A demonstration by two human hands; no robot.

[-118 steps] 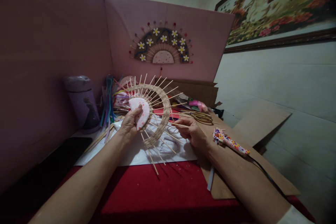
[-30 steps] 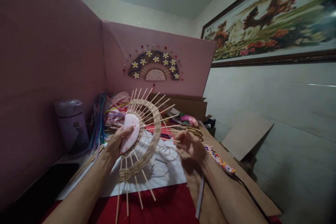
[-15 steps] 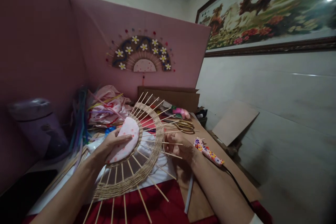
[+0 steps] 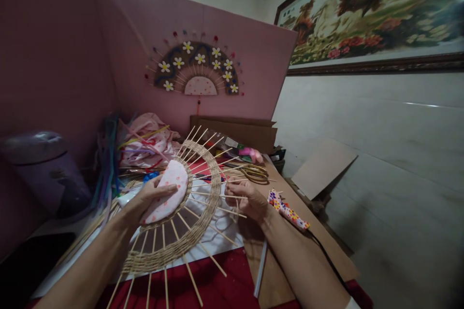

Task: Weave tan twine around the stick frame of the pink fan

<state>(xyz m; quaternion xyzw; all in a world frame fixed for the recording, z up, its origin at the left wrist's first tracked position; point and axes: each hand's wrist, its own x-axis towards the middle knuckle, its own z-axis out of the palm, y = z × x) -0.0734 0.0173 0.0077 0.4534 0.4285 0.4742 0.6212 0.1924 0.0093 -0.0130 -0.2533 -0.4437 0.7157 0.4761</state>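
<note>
My left hand (image 4: pixel 154 198) grips the half-round pad (image 4: pixel 172 193), white-pink with reddish spots, at the centre of a woven fan. Thin wooden sticks radiate from the pad through a band of tan twine (image 4: pixel 213 203) woven in a wide arc, and their bare ends stick out beyond it. At the fan's right edge, my right hand (image 4: pixel 248 198) is closed in a pinch among the stick ends. A thin pale cord (image 4: pixel 226 222) loops below the fingers and seems to run into them; the fingertips partly hide it.
Gold-handled scissors (image 4: pixel 255 173) lie behind my right hand. A floral-covered tool (image 4: pixel 288 210) with a black cable rests on the brown board (image 4: pixel 311 231). Ribbons and pink cloth (image 4: pixel 148 140) are heaped at the back left. A flower-decorated fan (image 4: pixel 199 65) hangs on the pink panel.
The fan and my left hand have shifted slightly left in view. My right hand stays pinched at the fan's right edge, its fingers a little higher. The camera view has tilted slightly.
</note>
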